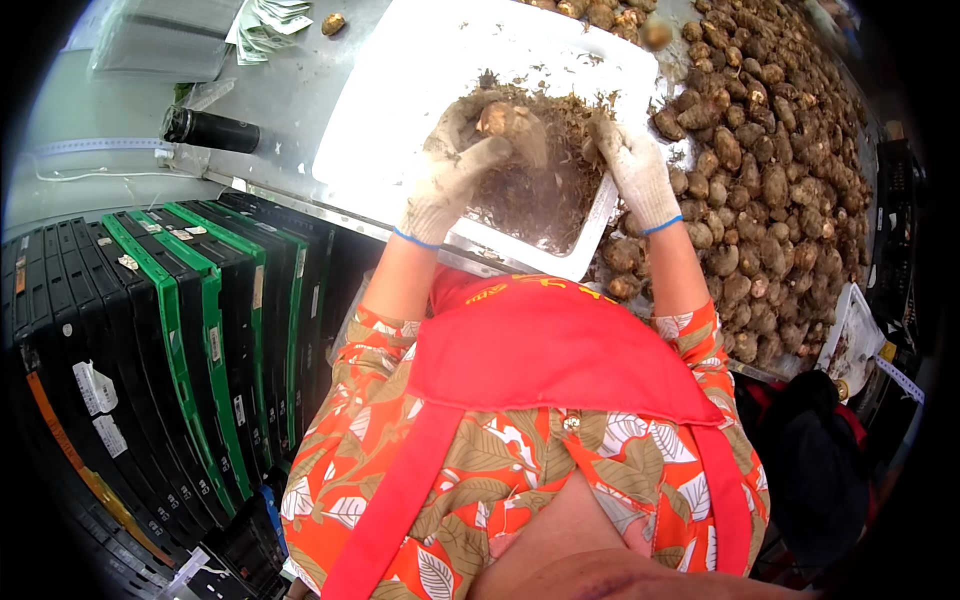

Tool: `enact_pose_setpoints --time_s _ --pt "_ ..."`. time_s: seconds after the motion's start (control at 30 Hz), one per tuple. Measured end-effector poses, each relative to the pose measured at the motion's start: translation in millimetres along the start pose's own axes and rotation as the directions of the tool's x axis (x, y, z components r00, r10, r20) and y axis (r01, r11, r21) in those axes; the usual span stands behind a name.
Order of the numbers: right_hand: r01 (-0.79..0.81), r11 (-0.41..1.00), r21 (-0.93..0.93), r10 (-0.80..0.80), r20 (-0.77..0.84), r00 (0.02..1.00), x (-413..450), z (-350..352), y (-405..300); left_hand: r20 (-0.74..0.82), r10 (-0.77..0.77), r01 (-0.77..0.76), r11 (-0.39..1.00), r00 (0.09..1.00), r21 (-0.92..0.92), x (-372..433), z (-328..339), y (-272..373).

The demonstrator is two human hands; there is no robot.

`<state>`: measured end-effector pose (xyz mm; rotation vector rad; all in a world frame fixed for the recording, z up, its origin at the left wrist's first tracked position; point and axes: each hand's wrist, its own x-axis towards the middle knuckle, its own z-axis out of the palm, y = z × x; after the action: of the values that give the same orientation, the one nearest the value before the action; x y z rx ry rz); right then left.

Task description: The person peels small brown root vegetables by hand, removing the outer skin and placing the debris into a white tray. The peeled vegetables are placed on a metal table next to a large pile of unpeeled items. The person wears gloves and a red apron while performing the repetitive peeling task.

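My left hand (457,161), in a soiled white knit glove with a blue cuff, grips a brown taro corm (523,133) whose pale end faces up. Beneath it lies a white plastic tray (390,97), its near part covered with dark root fibres and peeled skin scraps (544,199). My right hand (626,154), gloved the same way, is by the tray's right side with its fingertips at the scraps. Whether anything is pinched between those fingertips is hidden by the glove and debris.
A large heap of taro corms (772,180) covers the right side of the metal table (289,97). At left are a black bottle (214,129), a single corm (333,24) and a fan of printed papers (266,26). Black and green crates (180,322) stand below left; another white tray (851,330) sits right.
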<state>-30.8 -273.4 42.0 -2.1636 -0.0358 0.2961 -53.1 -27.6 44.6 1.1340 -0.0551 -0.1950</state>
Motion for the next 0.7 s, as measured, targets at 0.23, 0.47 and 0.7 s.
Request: enact_pose_setpoints --time_s 0.23,0.47,0.7 --pt "0.239 0.962 0.133 -0.235 -0.046 0.971 -7 14 -14 0.072 -0.014 0.026 0.985 0.997 -0.168 -1 0 -2" --pt "0.485 0.869 0.097 -0.482 -0.058 0.874 -15 37 -28 0.13 -0.062 0.094 0.962 0.99 -0.255 -4 9 -12" --pt "0.572 0.809 0.135 -0.559 -0.122 0.82 -7 44 -16 0.201 -0.095 0.157 0.934 0.975 -0.322 -3 15 -11"
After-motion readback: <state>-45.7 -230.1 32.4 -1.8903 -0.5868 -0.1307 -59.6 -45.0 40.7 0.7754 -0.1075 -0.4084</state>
